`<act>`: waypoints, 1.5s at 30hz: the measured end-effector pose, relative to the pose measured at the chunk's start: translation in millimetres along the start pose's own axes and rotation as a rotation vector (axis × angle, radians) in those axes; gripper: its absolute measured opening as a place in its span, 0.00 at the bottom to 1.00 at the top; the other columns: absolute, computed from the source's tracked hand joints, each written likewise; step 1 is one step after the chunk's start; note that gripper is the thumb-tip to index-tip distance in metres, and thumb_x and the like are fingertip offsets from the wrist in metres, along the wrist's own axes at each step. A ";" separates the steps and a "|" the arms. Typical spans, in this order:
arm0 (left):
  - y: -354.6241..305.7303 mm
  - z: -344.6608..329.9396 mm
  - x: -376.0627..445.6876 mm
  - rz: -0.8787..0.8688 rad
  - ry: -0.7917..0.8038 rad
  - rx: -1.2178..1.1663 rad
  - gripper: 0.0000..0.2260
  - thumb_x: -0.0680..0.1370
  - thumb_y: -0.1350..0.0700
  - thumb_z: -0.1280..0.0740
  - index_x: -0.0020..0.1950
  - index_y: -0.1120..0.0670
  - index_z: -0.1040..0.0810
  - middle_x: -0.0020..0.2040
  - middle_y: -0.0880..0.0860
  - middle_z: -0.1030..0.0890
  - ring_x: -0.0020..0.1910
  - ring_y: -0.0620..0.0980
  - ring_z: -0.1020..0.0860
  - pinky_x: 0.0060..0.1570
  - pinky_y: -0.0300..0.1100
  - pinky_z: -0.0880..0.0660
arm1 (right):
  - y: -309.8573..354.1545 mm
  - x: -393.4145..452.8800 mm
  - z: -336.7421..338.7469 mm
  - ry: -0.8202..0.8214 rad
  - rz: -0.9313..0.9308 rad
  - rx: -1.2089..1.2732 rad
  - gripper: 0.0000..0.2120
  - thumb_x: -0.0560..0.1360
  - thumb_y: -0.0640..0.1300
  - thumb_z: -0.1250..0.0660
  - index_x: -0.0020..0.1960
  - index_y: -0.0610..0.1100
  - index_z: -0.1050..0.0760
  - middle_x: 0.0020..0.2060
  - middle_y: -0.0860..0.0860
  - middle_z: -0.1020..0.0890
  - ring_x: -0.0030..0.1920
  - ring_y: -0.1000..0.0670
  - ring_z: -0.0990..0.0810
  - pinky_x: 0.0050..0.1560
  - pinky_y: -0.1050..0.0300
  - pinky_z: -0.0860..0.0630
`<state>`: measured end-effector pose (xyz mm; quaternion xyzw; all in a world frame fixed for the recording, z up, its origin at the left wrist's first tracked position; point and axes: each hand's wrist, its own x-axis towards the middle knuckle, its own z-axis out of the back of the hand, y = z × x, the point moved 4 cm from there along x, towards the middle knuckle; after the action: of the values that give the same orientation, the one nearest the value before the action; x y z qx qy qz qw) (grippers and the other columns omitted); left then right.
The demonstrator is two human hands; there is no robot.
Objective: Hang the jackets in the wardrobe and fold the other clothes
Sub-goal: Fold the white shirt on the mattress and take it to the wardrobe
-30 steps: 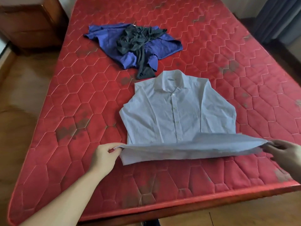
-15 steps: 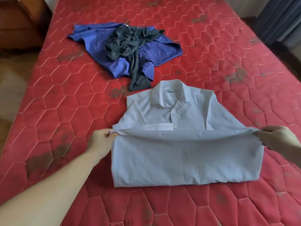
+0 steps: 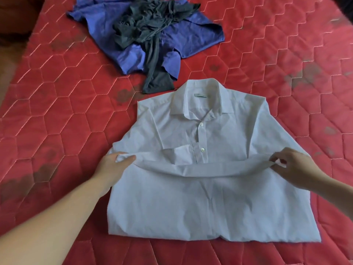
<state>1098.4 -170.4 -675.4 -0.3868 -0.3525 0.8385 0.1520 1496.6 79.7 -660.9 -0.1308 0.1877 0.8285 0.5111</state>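
A pale shirt (image 3: 200,197) lies front-up on a red quilted mattress (image 3: 57,121), its lower part folded up over the front so that the doubled cloth fills the near half. Both bare forearms reach in from the near edge toward the shirt's raised fold edge.

The left hand (image 3: 112,165) comes in from the near left, palm down, at the shirt's left end of that edge — its thumb and fingers (image 3: 127,159) pinch a bunched corner of cloth there. The right hand (image 3: 294,167) enters from the right side, wrist bent, and its thumb and forefinger pinch the right end of the same edge, the other fingers curled loosely above. Between the two hands the edge hangs in a shallow sag, lifted a little off the shirt's front.

Beyond the fold, a cuff lies across the placket beside a white button, with another button above it. Farther still is the open collar (image 3: 200,100), and inside it a small neck label — too blurred to read.

Past the collar, apart from the shirt, a blue garment (image 3: 191,33) lies crumpled on the mattress with a dark grey garment (image 3: 150,25) heaped on it; one dark strip trails toward the shirt's collar and ends near it.
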 end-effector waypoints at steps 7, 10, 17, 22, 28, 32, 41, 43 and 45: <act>-30.5 11.6 32.9 -0.013 0.026 -0.127 0.09 0.78 0.46 0.32 0.48 0.50 0.17 0.49 0.54 0.15 0.53 0.52 0.18 0.59 0.51 0.25 | -0.7 34.7 42.7 -0.112 -0.157 0.614 0.10 0.78 0.45 0.34 0.43 0.39 0.19 0.37 0.43 0.20 0.37 0.45 0.24 0.41 0.53 0.30; -41.3 12.0 51.3 -0.011 -0.010 -0.160 0.16 0.75 0.41 0.31 0.52 0.51 0.17 0.53 0.53 0.16 0.57 0.51 0.20 0.64 0.49 0.27 | -0.7 59.9 55.8 -0.038 -0.195 0.534 0.15 0.76 0.52 0.32 0.43 0.40 0.19 0.34 0.46 0.20 0.32 0.47 0.26 0.37 0.55 0.32; -20.5 -11.0 55.8 0.156 0.280 -0.023 0.07 0.72 0.53 0.26 0.49 0.51 0.14 0.53 0.49 0.15 0.58 0.48 0.21 0.67 0.48 0.30 | -31.9 53.6 37.2 0.261 -0.459 0.501 0.22 0.61 0.61 0.23 0.46 0.46 0.18 0.39 0.44 0.19 0.38 0.46 0.24 0.35 0.56 0.26; -33.3 -12.5 58.8 0.088 0.319 0.067 0.06 0.75 0.55 0.28 0.50 0.54 0.15 0.50 0.48 0.15 0.55 0.45 0.20 0.53 0.37 0.27 | -52.5 45.6 26.0 0.510 -0.462 0.643 0.40 0.34 0.63 0.17 0.42 0.46 0.14 0.40 0.43 0.14 0.33 0.49 0.19 0.35 0.60 0.22; -78.0 1.3 75.3 -0.014 0.249 -0.019 0.04 0.78 0.57 0.32 0.49 0.54 0.17 0.47 0.51 0.16 0.50 0.50 0.21 0.56 0.45 0.28 | -17.2 72.7 63.7 0.235 -0.349 1.197 0.10 0.76 0.36 0.35 0.42 0.40 0.15 0.38 0.44 0.14 0.34 0.51 0.15 0.30 0.61 0.20; -122.6 11.1 86.5 -0.057 0.254 -0.212 0.06 0.78 0.60 0.35 0.44 0.53 0.21 0.37 0.50 0.17 0.35 0.46 0.20 0.36 0.38 0.24 | 3.0 91.4 97.6 0.143 -0.285 1.294 0.12 0.79 0.44 0.41 0.47 0.49 0.18 0.34 0.51 0.14 0.32 0.55 0.16 0.32 0.62 0.20; -150.4 10.6 142.0 -0.172 -0.279 -0.071 0.13 0.75 0.56 0.30 0.59 0.50 0.21 0.55 0.52 0.18 0.46 0.48 0.21 0.48 0.42 0.24 | 16.3 140.8 123.1 -0.117 -0.438 1.102 0.11 0.75 0.45 0.33 0.55 0.42 0.22 0.37 0.46 0.15 0.29 0.49 0.19 0.23 0.61 0.24; -141.2 -11.9 125.8 -0.357 -0.407 0.252 0.20 0.74 0.53 0.31 0.66 0.52 0.25 0.63 0.52 0.22 0.58 0.53 0.23 0.58 0.47 0.27 | 20.3 144.8 107.3 -0.308 -0.342 0.581 0.17 0.74 0.45 0.32 0.59 0.38 0.24 0.53 0.39 0.18 0.44 0.44 0.20 0.38 0.56 0.23; -124.6 -55.0 91.4 -0.560 -0.341 0.539 0.25 0.72 0.48 0.36 0.69 0.50 0.26 0.70 0.52 0.27 0.69 0.56 0.30 0.65 0.55 0.33 | 41.5 131.2 84.1 -0.414 -0.112 0.213 0.24 0.73 0.47 0.32 0.67 0.41 0.30 0.65 0.42 0.26 0.63 0.43 0.28 0.60 0.48 0.30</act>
<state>1078.0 -8.3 -661.5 -0.0781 -0.2321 0.8789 0.4094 1399.2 204.9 -631.8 0.0864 0.1577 0.7835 0.5948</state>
